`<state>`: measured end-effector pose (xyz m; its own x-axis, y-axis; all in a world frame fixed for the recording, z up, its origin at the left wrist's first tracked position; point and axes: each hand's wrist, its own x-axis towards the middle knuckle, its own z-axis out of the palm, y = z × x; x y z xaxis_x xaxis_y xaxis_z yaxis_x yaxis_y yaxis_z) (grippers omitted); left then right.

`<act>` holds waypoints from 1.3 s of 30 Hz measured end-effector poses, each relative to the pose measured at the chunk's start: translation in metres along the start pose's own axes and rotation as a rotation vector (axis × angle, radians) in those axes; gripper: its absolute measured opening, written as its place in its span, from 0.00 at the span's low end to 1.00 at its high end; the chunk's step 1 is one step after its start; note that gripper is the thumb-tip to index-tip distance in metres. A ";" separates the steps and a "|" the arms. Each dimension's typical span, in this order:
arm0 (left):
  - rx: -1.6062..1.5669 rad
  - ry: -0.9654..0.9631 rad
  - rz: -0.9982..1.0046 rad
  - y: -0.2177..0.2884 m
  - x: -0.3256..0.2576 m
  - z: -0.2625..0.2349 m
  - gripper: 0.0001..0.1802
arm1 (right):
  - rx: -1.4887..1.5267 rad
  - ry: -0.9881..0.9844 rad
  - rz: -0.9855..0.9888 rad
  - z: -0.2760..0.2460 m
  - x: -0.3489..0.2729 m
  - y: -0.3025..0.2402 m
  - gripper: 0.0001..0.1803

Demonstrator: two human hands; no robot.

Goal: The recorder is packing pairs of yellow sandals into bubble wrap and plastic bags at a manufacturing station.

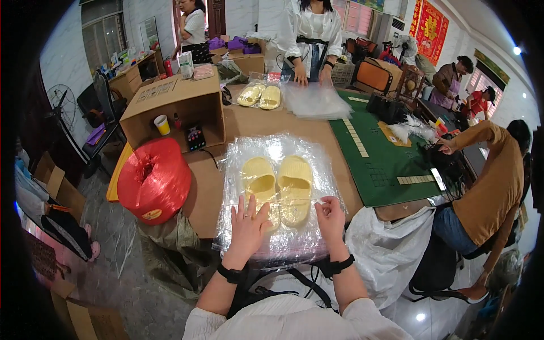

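Your left hand (247, 224) lies flat, fingers spread, pressing clear plastic bag (277, 192). Your right hand (330, 214) pinches bag edge. Yellow slippers (277, 187) lie inside, on counter (249, 122). Film likely slippery, thin; slippers light, soft. Grip bag at edges.

You face white tiled walls (68, 51), barred windows (358, 17), grey marble floor (113, 266), a red wall hanging (432, 29), ceiling spotlights (517, 50), and a standing fan (63, 102) at your left.
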<state>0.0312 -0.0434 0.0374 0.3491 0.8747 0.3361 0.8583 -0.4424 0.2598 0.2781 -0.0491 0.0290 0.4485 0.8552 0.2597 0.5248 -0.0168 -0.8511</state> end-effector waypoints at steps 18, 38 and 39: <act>-0.099 -0.042 -0.044 0.003 -0.006 0.020 0.29 | -0.543 -0.337 -0.580 0.021 -0.032 -0.014 0.34; -0.236 0.151 0.038 0.001 -0.004 -0.012 0.35 | -0.487 -0.203 -0.408 0.010 -0.025 0.015 0.38; -0.235 0.155 0.148 0.001 -0.002 -0.012 0.33 | -0.485 -0.204 -0.400 0.011 -0.025 0.015 0.38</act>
<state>0.0266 -0.0481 0.0473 0.3870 0.7647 0.5153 0.6855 -0.6123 0.3939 0.2668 -0.0655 0.0050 0.0301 0.9241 0.3808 0.9103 0.1320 -0.3923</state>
